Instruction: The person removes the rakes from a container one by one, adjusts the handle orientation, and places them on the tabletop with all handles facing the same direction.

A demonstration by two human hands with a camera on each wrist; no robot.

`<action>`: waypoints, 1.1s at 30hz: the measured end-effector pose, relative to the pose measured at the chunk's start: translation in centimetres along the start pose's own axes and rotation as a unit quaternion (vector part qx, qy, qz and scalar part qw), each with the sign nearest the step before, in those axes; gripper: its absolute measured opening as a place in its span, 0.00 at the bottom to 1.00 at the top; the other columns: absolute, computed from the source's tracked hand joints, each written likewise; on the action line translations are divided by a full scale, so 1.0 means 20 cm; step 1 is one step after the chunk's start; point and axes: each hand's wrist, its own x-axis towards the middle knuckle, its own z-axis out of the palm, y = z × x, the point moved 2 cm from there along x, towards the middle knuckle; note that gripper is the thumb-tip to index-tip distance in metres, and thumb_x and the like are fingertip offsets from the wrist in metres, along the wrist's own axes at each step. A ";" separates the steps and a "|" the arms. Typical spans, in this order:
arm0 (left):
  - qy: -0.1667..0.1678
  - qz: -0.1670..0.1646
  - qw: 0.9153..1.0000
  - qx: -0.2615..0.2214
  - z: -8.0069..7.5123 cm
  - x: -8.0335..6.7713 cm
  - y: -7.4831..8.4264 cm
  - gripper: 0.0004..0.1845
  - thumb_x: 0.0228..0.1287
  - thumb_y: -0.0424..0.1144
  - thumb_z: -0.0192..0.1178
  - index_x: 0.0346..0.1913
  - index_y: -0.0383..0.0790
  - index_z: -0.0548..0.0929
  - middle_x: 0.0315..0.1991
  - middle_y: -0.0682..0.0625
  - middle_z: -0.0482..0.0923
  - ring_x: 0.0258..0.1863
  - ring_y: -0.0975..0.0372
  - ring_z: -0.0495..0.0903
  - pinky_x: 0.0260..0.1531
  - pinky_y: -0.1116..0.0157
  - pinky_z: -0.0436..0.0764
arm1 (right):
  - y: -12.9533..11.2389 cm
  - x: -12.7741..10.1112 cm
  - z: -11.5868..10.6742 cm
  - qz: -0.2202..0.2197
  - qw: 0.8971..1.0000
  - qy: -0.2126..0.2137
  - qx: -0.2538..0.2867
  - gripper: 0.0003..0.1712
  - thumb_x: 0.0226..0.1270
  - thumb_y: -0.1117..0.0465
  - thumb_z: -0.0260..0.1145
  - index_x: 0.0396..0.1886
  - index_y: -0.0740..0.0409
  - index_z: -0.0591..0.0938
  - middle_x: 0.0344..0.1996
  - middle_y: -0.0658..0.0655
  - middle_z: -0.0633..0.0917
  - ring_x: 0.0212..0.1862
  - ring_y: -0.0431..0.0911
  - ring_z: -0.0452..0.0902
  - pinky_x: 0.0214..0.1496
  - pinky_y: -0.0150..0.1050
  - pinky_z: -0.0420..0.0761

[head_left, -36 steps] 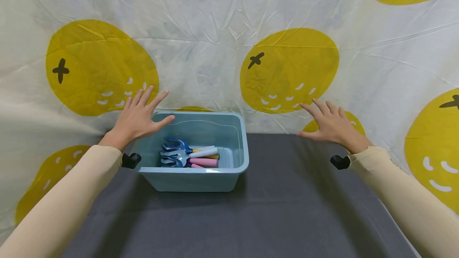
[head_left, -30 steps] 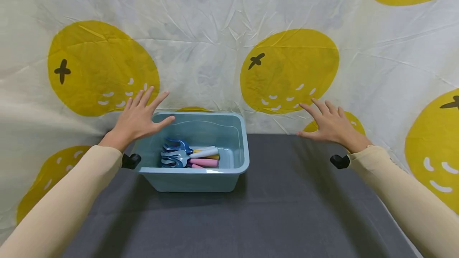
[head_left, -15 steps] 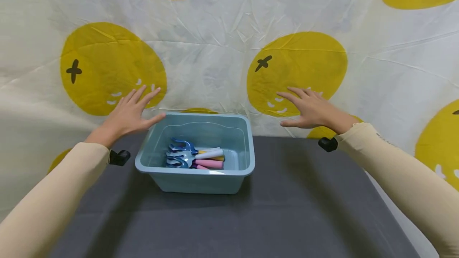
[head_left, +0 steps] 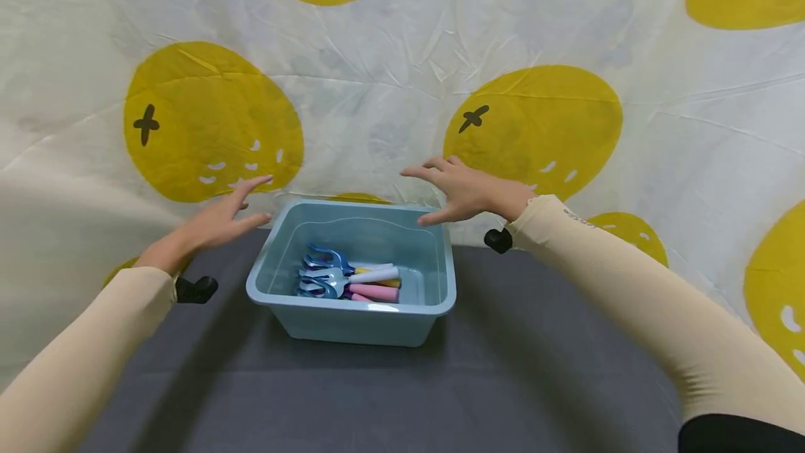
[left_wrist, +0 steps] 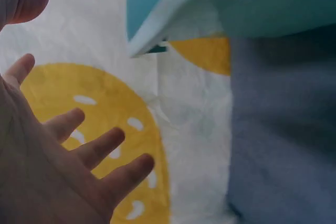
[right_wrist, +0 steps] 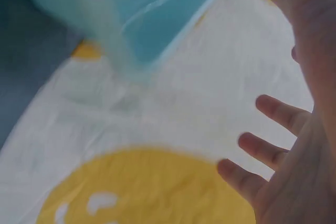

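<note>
A blue-grey plastic tub (head_left: 352, 324) stands on the dark cloth, its rim also in both wrist views. Inside, piled to the left, lie several small toy-like hand forks: a light blue fork with a pale handle (head_left: 374, 274), a darker blue fork head (head_left: 327, 257) and pink handles (head_left: 375, 292). My left hand (head_left: 210, 224) hovers just left of the tub, fingers spread and touching nothing. Over the tub's right back corner is my right hand (head_left: 462, 191), thumb and fingers apart, holding nothing. Some fork heads overlap, so the lower ones are partly hidden.
Dark grey cloth (head_left: 377, 404) covers the table around the tub. Close behind hangs a white curtain (head_left: 377, 110) printed with yellow fruit. A black wrist camera (head_left: 499, 240) sits below the right wrist, another camera (head_left: 196, 290) below the left.
My right hand has moved left, from well right of the tub to above its right back corner. My left hand has shifted slightly left and its fingers have turned. The head view has swung a little left.
</note>
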 end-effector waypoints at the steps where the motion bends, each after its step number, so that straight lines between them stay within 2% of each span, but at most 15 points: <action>1: -0.006 -0.001 1.000 -0.014 0.02 -0.01 -0.01 0.44 0.76 0.57 0.54 0.84 0.53 0.42 0.81 0.33 0.43 0.70 0.27 0.59 0.62 0.27 0.60 | -0.02 0.04 0.02 -0.008 1.000 -0.008 0.002 0.54 0.63 0.37 0.73 0.83 0.40 0.58 0.74 0.62 0.63 0.70 0.60 0.58 0.68 0.60 0.67; 5: -0.023 -0.006 0.996 -0.092 0.10 -0.04 -0.05 0.44 0.78 0.53 0.54 0.84 0.53 0.41 0.82 0.32 0.41 0.72 0.28 0.56 0.59 0.27 0.64 | -0.13 0.16 0.11 -0.037 0.997 -0.058 0.017 0.53 0.63 0.38 0.73 0.82 0.40 0.58 0.73 0.61 0.66 0.70 0.57 0.63 0.69 0.58 0.68; 9: -0.050 -0.007 0.982 -0.183 0.19 -0.06 -0.07 0.42 0.79 0.48 0.53 0.84 0.54 0.40 0.82 0.32 0.38 0.75 0.29 0.49 0.56 0.26 0.67 | -0.22 0.26 0.22 -0.051 0.989 -0.129 0.053 0.51 0.64 0.39 0.73 0.82 0.41 0.58 0.76 0.58 0.65 0.71 0.54 0.66 0.71 0.56 0.69; 11: -0.062 -0.009 0.975 -0.211 0.24 -0.07 -0.08 0.41 0.80 0.48 0.52 0.84 0.56 0.40 0.82 0.32 0.38 0.75 0.29 0.51 0.54 0.27 0.70 | -0.26 0.30 0.29 -0.051 0.983 -0.165 0.069 0.50 0.65 0.39 0.73 0.81 0.40 0.59 0.76 0.58 0.66 0.71 0.54 0.68 0.70 0.54 0.70; 14: -0.071 -0.014 0.971 -0.229 0.31 -0.07 -0.08 0.40 0.80 0.49 0.51 0.84 0.57 0.40 0.81 0.31 0.40 0.74 0.29 0.52 0.53 0.29 0.73 | -0.31 0.32 0.39 -0.044 0.973 -0.214 0.072 0.50 0.64 0.39 0.73 0.81 0.38 0.59 0.74 0.58 0.69 0.70 0.53 0.70 0.69 0.53 0.72; 19: -0.069 -0.025 0.968 -0.239 0.39 -0.08 -0.09 0.39 0.81 0.50 0.50 0.84 0.57 0.42 0.81 0.32 0.40 0.74 0.30 0.52 0.52 0.28 0.73 | -0.37 0.34 0.54 -0.039 0.957 -0.280 0.069 0.47 0.66 0.41 0.72 0.79 0.35 0.60 0.67 0.60 0.77 0.64 0.51 0.74 0.63 0.52 0.76; 23: -0.064 -0.030 0.963 -0.259 0.43 -0.09 -0.11 0.38 0.81 0.51 0.49 0.84 0.57 0.43 0.82 0.34 0.38 0.72 0.32 0.58 0.52 0.32 0.75 | -0.39 0.36 0.65 -0.036 0.946 -0.313 0.079 0.43 0.66 0.46 0.74 0.76 0.36 0.63 0.52 0.58 0.82 0.50 0.47 0.78 0.51 0.44 0.80; 26: -0.063 -0.027 0.955 -0.290 0.45 -0.09 -0.13 0.36 0.81 0.50 0.48 0.84 0.59 0.44 0.82 0.37 0.36 0.70 0.33 0.61 0.55 0.35 0.76 | -0.39 0.36 0.70 -0.027 0.943 -0.323 0.079 0.40 0.65 0.49 0.76 0.72 0.36 0.66 0.42 0.55 0.81 0.42 0.46 0.78 0.42 0.40 0.80; 29: -0.068 -0.020 0.942 -0.327 0.47 -0.09 -0.14 0.36 0.82 0.48 0.46 0.84 0.60 0.43 0.82 0.39 0.33 0.70 0.34 0.60 0.59 0.36 0.73 | -0.40 0.36 0.72 -0.019 0.942 -0.324 0.082 0.37 0.65 0.54 0.76 0.70 0.39 0.69 0.38 0.54 0.79 0.38 0.47 0.80 0.39 0.41 0.80; 33: -0.073 -0.019 0.928 -0.364 0.49 -0.08 -0.16 0.36 0.81 0.48 0.44 0.83 0.62 0.41 0.82 0.41 0.31 0.71 0.34 0.58 0.63 0.36 0.69 | -0.41 0.36 0.75 -0.035 0.938 -0.333 0.096 0.30 0.70 0.62 0.71 0.67 0.46 0.72 0.36 0.54 0.79 0.34 0.52 0.85 0.40 0.44 0.85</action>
